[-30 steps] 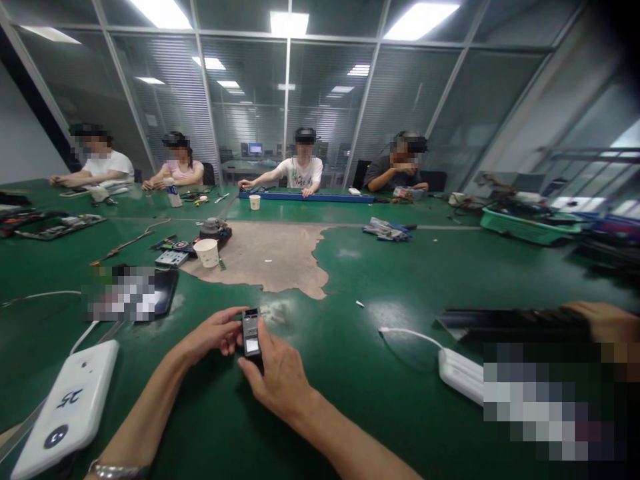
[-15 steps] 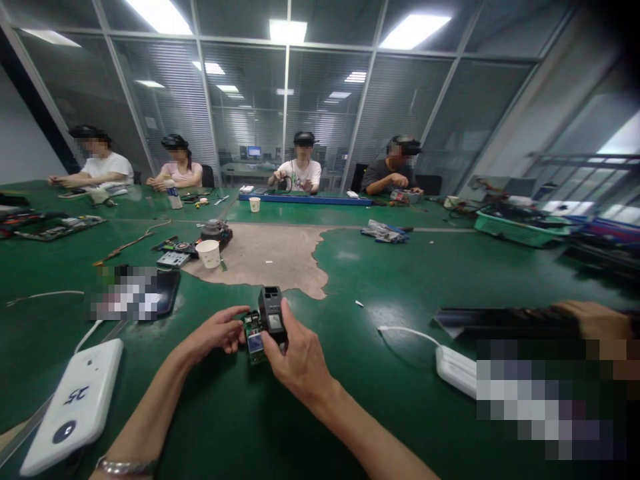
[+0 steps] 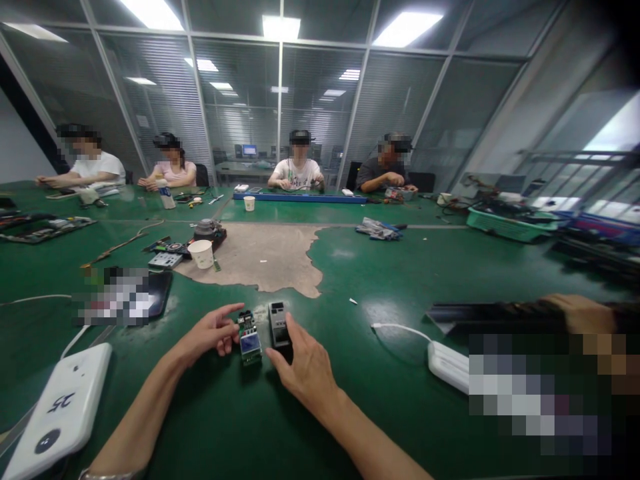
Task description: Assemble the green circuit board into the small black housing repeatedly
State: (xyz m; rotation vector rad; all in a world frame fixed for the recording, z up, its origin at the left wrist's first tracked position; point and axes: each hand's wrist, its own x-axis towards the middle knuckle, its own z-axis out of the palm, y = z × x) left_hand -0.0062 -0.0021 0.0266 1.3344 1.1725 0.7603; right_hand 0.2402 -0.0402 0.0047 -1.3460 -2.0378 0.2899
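A small green circuit board [image 3: 250, 341] with a little blue-tinted screen is in front of me. My left hand [image 3: 213, 335] is at its left, index finger stretched out and the others loosely bent, fingertips close to the board's edge; contact is unclear. Just right of the board is a narrow black plastic housing [image 3: 278, 325] with openings at its top and a gap between the two. My right hand [image 3: 310, 363] has its fingers along the housing's right side. Its thumb stands apart, near the housing's lower end.
A white power bank [image 3: 60, 407] is at left, near a phone [image 3: 159, 293]. A paper cup [image 3: 201, 254] stands by dismantled parts. To the right lie a white charger [image 3: 447, 365] and another person's hand [image 3: 590, 313] on a black strip. Gloves [image 3: 379, 229] lie farther back. Several people sit opposite.
The black housing has come away from the circuit board, lower and to the right, opening a gap. My right thumb has moved off the board. The view has shifted slightly.
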